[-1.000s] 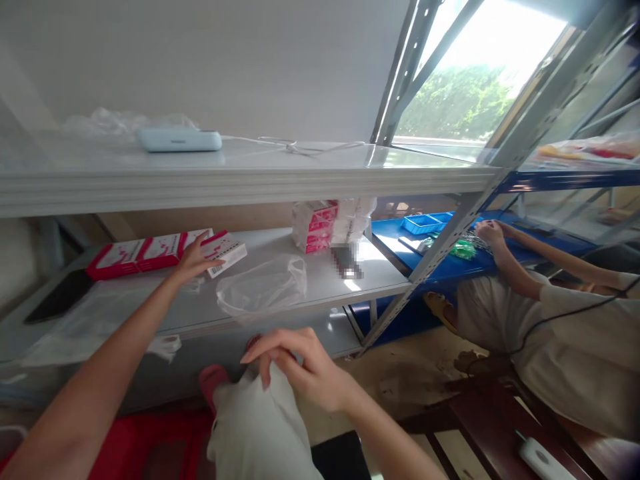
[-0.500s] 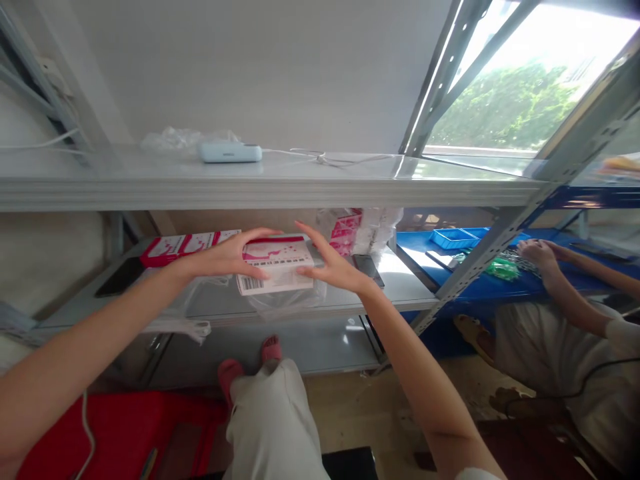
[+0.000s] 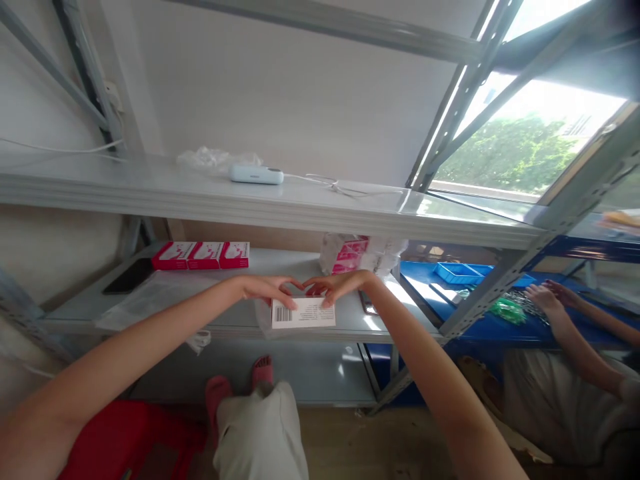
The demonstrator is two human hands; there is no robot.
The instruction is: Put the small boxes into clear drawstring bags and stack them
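Observation:
My left hand (image 3: 270,288) and my right hand (image 3: 343,285) hold a small white carton (image 3: 305,317) between them over the front of the middle shelf. Both thumbs press against its printed side, which carries a barcode at the left. The other fingers curl behind the carton's top edge, partly hidden. Clear plastic film shows beneath and beside the carton. Behind my left forearm, three pink-and-white cartons (image 3: 203,256) stand in a row. A plastic-wrapped pack of pink-and-white cartons (image 3: 350,255) sits just behind my right hand.
A black phone (image 3: 129,276) and clear plastic sheet (image 3: 155,300) lie at the left. Overhead, the upper shelf (image 3: 350,217) bears a pale blue device (image 3: 257,175) with a cable. At right, a co-worker's hands (image 3: 545,297) are near blue trays (image 3: 463,273). A red stool (image 3: 120,433) stands below.
My hands have closed in on the carton from a wider spread, thumbs now on its barcode side. The carton has tipped so its pink face no longer shows. The camera view has shifted.

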